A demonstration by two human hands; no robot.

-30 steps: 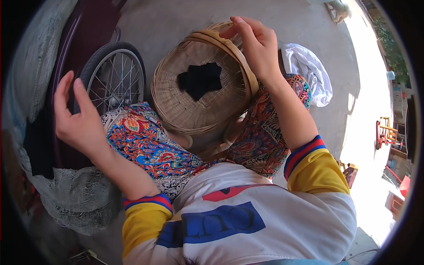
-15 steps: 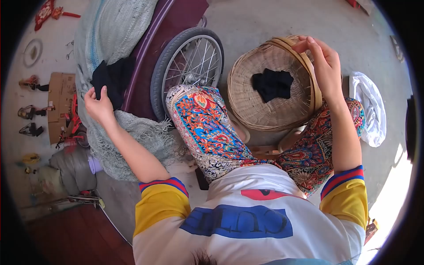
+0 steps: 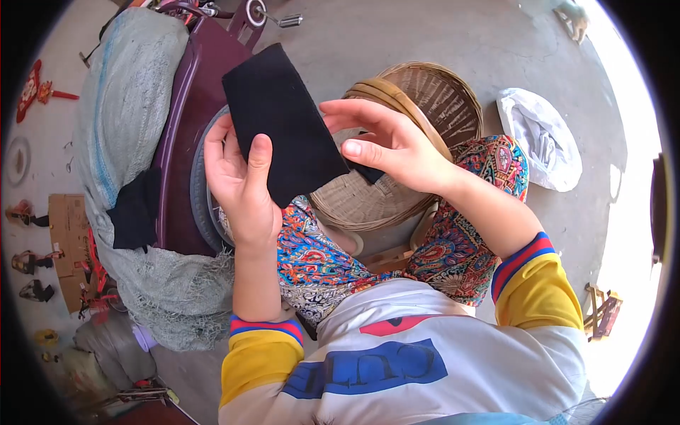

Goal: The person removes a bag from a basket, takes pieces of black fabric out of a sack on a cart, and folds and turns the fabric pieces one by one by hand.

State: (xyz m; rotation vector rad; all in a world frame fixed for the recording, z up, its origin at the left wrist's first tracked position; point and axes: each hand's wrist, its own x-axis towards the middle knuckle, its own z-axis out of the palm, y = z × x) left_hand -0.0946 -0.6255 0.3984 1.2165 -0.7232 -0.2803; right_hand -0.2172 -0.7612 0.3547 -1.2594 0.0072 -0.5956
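Note:
A flat piece of black cloth (image 3: 287, 124) is raised in front of my lap, gripped between the thumb and fingers of my left hand (image 3: 244, 180). My right hand (image 3: 389, 145) is beside the cloth's right edge, thumb and fingers apart and curved, with nothing visible between them. Below and behind it is the round wicker basket (image 3: 365, 205) with a wooden handle; a little black cloth (image 3: 368, 170) shows inside, mostly hidden by my right hand. More black cloth (image 3: 134, 212) lies on the woven sack at the left.
The grey woven sack (image 3: 127, 99) rests on a maroon wheeled cart (image 3: 191, 134) at the left. A white plastic bag (image 3: 542, 142) is on the floor at the right. A cardboard box (image 3: 69, 248) stands far left, and a small wooden stool (image 3: 602, 312) far right.
My left hand has come from the black cloth on the sack to the middle, now holding a piece of black cloth. My right hand has moved in beside it, with its fingers spread.

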